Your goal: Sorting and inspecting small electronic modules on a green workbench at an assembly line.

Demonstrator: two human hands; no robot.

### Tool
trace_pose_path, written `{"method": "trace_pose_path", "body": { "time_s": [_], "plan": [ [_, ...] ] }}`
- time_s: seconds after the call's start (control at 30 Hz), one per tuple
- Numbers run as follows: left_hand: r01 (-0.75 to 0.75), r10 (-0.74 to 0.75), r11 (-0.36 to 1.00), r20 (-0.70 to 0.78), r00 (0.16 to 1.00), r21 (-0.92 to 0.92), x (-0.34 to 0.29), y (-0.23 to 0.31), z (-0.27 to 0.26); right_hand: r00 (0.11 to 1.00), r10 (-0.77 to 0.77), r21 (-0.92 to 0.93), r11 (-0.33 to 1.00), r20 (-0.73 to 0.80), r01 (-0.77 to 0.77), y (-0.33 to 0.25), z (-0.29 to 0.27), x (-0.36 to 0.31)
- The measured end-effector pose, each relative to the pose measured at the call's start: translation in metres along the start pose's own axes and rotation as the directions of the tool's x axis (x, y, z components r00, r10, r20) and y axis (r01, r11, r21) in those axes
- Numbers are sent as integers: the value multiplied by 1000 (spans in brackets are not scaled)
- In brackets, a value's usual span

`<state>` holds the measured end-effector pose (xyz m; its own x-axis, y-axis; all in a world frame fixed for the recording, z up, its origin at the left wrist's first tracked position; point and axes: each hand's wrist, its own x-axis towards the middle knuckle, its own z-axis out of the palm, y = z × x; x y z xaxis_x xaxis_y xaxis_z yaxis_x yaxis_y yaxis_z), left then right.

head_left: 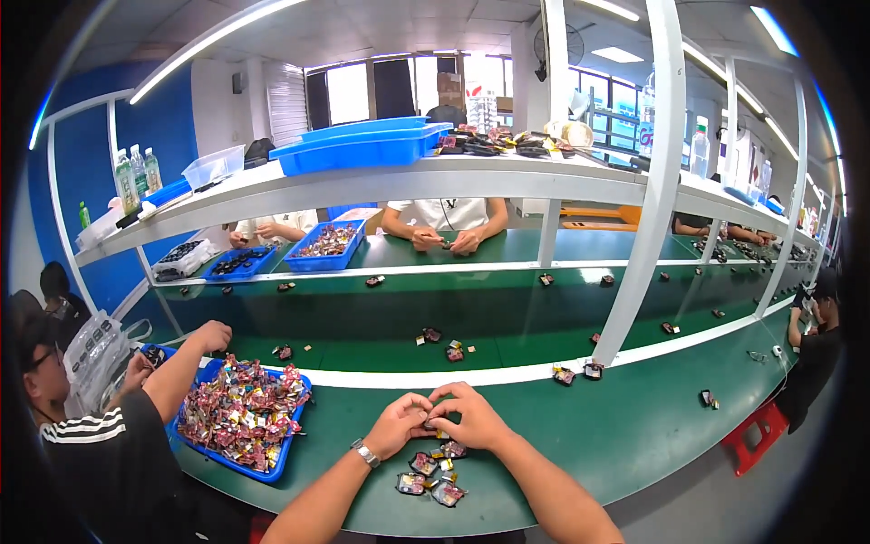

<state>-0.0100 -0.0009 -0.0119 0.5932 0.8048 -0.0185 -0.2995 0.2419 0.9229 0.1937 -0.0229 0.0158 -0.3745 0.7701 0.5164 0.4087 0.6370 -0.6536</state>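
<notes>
My left hand (pixel 404 428) and my right hand (pixel 471 419) meet over the green worktable (pixel 362 508), fingertips pinched together. Whatever they pinch is small and mostly covered by the fingers. A watch with a metal band (pixel 365 452) is on my left wrist. Just below the hands lies a loose group of several small electronic assemblies (pixel 448 493), with pinkish-red boards, black casings and yellow or silver parts. One more assembly (pixel 454 449) lies close under my right hand.
Left of me, a blue bin (pixel 267 476) holds a heap of similar parts; a co-worker's arm (pixel 177 372) reaches past it. Beyond a white rail (pixel 489 375), a green belt (pixel 381 317) carries scattered assemblies. A white post (pixel 642 208) rises at right. Another person's hands (pixel 449 240) work opposite.
</notes>
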Motion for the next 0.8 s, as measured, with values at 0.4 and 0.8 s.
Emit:
{"method": "trace_pose_path", "body": {
  "time_s": [0.4,0.8],
  "plan": [
    [-38,38,999,-50,998,1,3,-2,-1,997,37,-107,993,-69,-44,-1,11,0],
    [-62,59,997,-74,996,-41,3,-5,-3,981,74,-59,995,-178,-85,5,26,-3]
  ]
}}
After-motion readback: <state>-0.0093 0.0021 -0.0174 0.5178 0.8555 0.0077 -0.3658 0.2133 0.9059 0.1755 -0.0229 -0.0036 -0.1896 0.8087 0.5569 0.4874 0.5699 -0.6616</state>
